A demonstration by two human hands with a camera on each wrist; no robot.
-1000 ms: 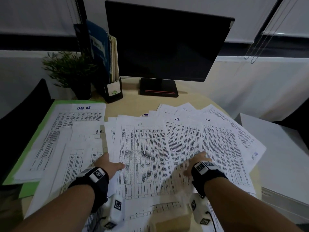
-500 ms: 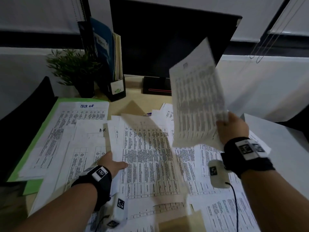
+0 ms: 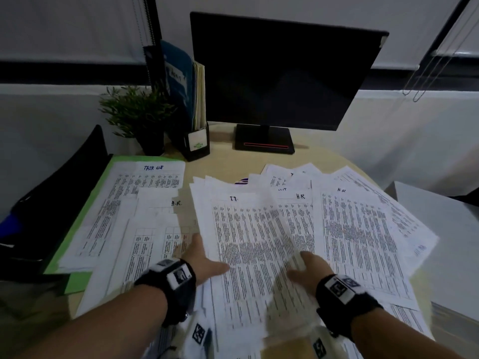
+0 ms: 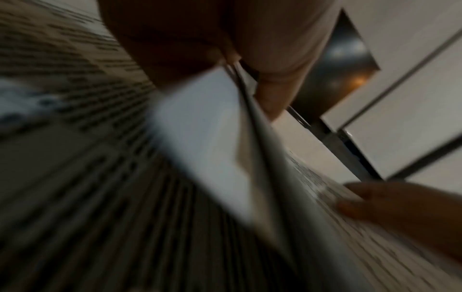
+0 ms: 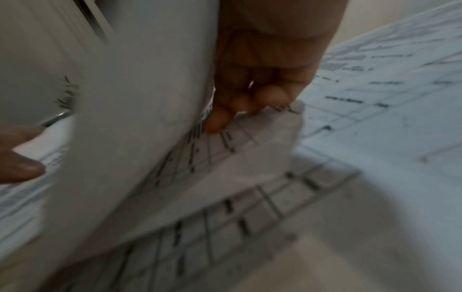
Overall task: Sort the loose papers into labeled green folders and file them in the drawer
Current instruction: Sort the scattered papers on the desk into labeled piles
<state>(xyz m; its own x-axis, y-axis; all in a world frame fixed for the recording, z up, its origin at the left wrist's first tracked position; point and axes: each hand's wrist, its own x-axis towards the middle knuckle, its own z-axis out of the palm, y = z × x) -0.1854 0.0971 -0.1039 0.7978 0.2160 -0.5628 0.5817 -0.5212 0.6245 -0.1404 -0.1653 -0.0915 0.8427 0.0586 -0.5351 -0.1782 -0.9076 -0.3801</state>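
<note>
your left hand (image 3: 204,260) and right hand (image 3: 309,268) pinch IT sheet (image 3: 248,244) edges | loose papers (image 3: 363,229) over beige desk (image 3: 223,164) | green folder (image 3: 77,229) left | dark monitor (image 3: 282,71), plant (image 3: 134,110) behind

Dark monitor (image 3: 282,73), potted plant (image 3: 137,112), file holder (image 3: 197,143).

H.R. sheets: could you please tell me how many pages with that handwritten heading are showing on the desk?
3: one left by the green folder, one centre-right, one far right. Others may be hidden in the pile.
</note>
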